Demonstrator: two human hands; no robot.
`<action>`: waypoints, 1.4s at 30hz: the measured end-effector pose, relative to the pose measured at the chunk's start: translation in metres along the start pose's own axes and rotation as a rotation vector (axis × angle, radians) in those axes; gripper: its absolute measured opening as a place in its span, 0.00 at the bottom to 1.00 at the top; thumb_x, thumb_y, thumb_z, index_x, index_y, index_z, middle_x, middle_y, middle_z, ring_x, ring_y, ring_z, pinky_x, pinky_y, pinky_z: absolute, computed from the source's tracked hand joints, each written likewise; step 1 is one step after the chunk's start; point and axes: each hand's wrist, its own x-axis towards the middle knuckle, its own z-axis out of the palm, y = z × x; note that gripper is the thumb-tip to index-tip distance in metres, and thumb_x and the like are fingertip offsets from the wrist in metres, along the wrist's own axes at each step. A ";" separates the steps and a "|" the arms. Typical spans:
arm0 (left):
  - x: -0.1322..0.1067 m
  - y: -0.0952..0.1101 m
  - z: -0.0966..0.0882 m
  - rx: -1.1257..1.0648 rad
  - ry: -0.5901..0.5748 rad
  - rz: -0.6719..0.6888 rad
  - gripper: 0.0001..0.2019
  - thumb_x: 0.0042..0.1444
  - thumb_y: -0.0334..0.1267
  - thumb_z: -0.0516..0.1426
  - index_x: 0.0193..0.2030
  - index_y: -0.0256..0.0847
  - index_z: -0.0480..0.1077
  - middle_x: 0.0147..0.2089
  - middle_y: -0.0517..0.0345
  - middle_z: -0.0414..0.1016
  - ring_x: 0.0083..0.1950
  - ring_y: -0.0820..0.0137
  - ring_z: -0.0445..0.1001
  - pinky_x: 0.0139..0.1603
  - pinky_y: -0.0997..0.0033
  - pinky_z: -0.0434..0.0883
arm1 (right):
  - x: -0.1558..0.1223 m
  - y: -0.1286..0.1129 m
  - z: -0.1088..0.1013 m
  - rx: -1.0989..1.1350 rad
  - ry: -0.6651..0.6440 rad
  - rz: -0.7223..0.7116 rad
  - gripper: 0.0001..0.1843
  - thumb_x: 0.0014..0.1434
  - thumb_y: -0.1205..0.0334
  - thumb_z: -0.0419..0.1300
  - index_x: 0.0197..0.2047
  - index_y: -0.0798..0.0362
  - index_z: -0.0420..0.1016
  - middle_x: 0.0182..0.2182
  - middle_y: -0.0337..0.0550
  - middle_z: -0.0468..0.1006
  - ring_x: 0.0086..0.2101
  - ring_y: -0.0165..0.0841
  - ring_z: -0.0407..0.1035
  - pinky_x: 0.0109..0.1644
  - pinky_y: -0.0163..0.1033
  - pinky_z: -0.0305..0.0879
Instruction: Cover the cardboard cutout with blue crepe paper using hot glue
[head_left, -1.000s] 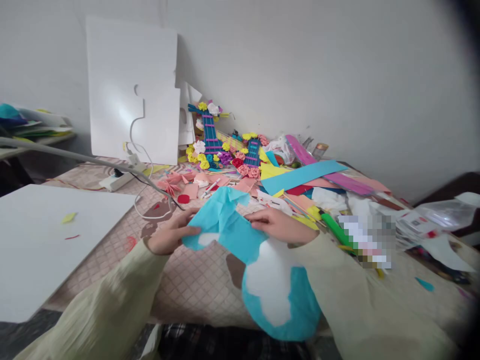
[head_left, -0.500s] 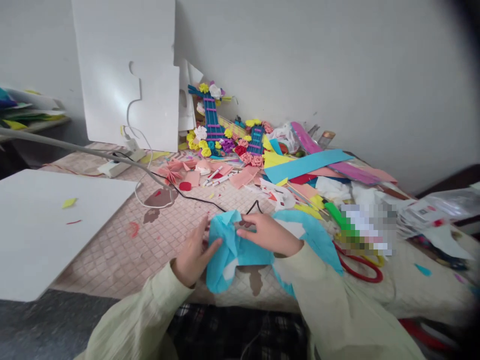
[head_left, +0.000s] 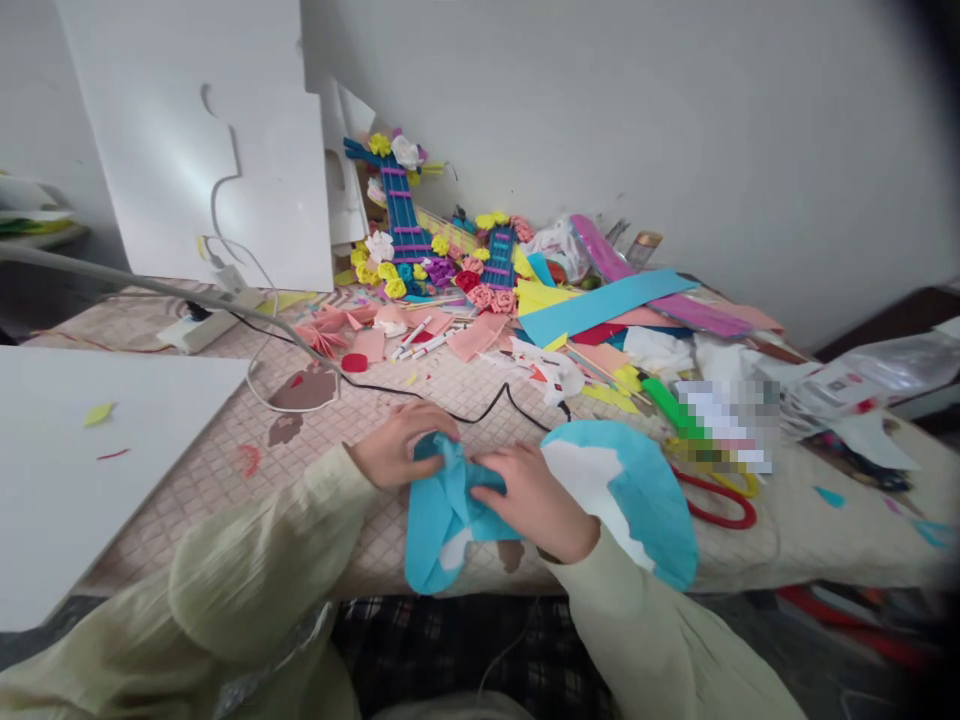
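Note:
A cutout wrapped in blue crepe paper (head_left: 431, 525) lies near the table's front edge, with white patches showing through. At its upper left, my left hand (head_left: 401, 442) pinches a fold of the crepe paper between thumb and fingers. My right hand (head_left: 534, 495) grips the paper just right of that fold, with thumb and fingertips close together. Beyond the right hand spreads the cutout's wide rounded part (head_left: 656, 505), white in the middle with a blue border. The palm and wrist of my right hand cover the stretch between the two parts.
Red-handled scissors (head_left: 720, 505) lie at the right, beside a green-edged item (head_left: 667, 405). A black cable (head_left: 480, 412) runs behind my hands. A white board (head_left: 150, 450) covers the left side. Behind are paper flowers (head_left: 394, 285), blue strips (head_left: 600, 305) and a power strip (head_left: 196, 325).
My left hand has moved from the paper's left side to its top edge and pinched a fold. The right hand has come down onto the paper. The view has shifted slightly.

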 end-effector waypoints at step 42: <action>-0.049 -0.004 0.011 -0.202 0.034 -0.313 0.19 0.54 0.34 0.54 0.54 0.40 0.63 0.46 0.51 0.73 0.47 0.63 0.71 0.48 0.64 0.68 | -0.175 0.089 0.018 0.066 0.450 0.881 0.33 0.49 0.35 0.48 0.47 0.53 0.67 0.33 0.49 0.71 0.31 0.42 0.68 0.38 0.51 0.66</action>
